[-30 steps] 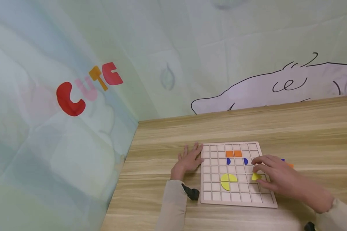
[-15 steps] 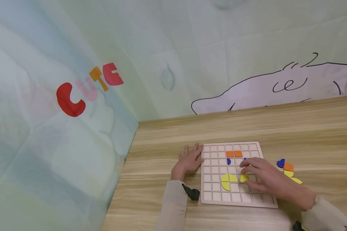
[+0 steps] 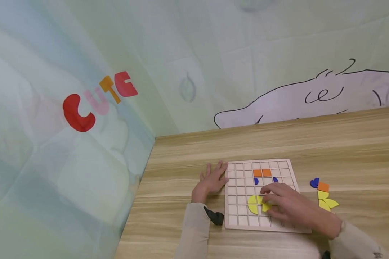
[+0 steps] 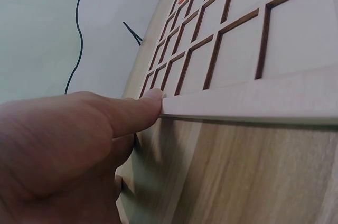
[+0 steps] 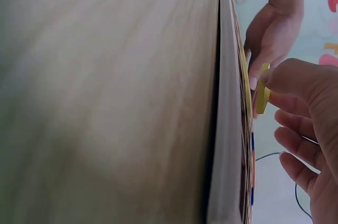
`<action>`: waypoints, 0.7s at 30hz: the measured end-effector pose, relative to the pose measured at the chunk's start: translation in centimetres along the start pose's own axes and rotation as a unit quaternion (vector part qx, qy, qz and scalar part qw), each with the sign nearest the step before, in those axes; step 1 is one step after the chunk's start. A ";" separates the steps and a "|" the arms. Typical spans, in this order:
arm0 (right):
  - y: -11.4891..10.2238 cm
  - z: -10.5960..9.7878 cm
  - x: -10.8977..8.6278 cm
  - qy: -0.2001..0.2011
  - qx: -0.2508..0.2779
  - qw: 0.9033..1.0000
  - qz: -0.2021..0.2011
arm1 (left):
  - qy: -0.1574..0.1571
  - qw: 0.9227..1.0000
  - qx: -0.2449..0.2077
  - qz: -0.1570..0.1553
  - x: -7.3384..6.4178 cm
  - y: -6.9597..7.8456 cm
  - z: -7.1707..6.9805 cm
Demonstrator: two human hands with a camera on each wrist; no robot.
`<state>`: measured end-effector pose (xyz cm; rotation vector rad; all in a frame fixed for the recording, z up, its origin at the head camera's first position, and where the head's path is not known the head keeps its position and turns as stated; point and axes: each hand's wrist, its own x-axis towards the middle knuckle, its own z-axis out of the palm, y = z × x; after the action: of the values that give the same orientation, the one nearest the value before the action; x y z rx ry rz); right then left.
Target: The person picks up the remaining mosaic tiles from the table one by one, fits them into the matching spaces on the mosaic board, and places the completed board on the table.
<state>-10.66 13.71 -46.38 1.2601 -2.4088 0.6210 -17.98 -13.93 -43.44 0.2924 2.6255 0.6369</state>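
Note:
A pale wooden grid board [image 3: 243,217] lies on the table. My right hand [image 3: 291,204] pinches a yellow piece [image 5: 263,89] between thumb and fingertip, just over the board beside a yellow shape [image 3: 253,204] made of quarter-round pieces. Part of that shape is hidden behind the fingers. My left hand [image 3: 211,180] lies on the table with spread fingers, its thumb touching the board's left edge [image 4: 179,106]. Farther up the grid sit two orange squares [image 3: 262,173] and two blue half-rounds, the left blue half-round [image 3: 256,181] fully visible.
Right of the board lie loose pieces: blue pieces [image 3: 314,183], an orange square [image 3: 323,187] and several yellow pieces [image 3: 325,204]. The wooden table [image 3: 188,151] meets a printed wall cloth [image 3: 194,72] at the back and left.
My right hand has moved left across the board with the yellow piece, up to the yellow shape. The loose pieces at right have come into view. My left hand has stayed still.

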 end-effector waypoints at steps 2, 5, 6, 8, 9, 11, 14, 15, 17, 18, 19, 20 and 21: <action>-0.3 0.0 0.1 -0.016 0.002 1.000 0.008 | 0.000 1.000 0.001 0.000 0.0 0.0 0.0; -0.6 0.1 0.2 -0.040 0.001 0.999 0.022 | 0.001 1.000 0.004 -0.001 0.0 0.0 0.0; -0.8 0.1 0.3 -0.047 -0.001 0.999 0.029 | 0.001 1.000 0.003 -0.002 0.0 0.0 0.0; -0.9 0.2 0.3 -0.052 -0.005 0.998 0.031 | 0.001 1.000 0.004 -0.003 0.0 0.0 0.1; -1.0 0.2 0.4 -0.052 -0.008 0.998 0.028 | 0.001 1.000 0.004 -0.003 0.0 0.0 0.1; -1.0 0.2 0.4 -0.053 -0.012 0.998 0.022 | 0.000 1.000 0.003 -0.002 0.0 -0.1 0.1; -0.8 0.3 0.3 -0.047 -0.016 0.999 0.006 | 0.000 1.000 0.002 -0.001 0.0 -0.1 0.1; -0.8 0.4 0.3 -0.045 -0.018 0.999 0.001 | 0.000 1.000 0.001 -0.001 0.0 -0.1 0.1; -0.7 0.4 0.3 -0.039 -0.021 0.999 -0.007 | 0.001 1.000 0.001 -0.001 0.0 -0.1 0.1; -0.7 0.5 0.4 -0.036 -0.022 0.999 -0.009 | 0.001 1.000 0.000 0.000 0.0 -0.1 0.1; -0.7 0.5 0.4 -0.033 -0.023 0.999 -0.010 | 0.002 1.000 0.000 0.000 0.0 -0.1 0.1; -0.7 0.6 0.4 -0.030 -0.025 0.999 -0.012 | 0.002 1.000 0.000 0.000 0.0 -0.1 0.1; -0.7 0.6 0.5 -0.027 -0.025 0.999 -0.012 | 0.002 1.000 0.000 0.000 0.0 -0.2 0.2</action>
<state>-10.39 12.74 -46.50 1.3009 -2.4334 0.5234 -17.94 -14.00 -43.64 0.2914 2.6296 0.6397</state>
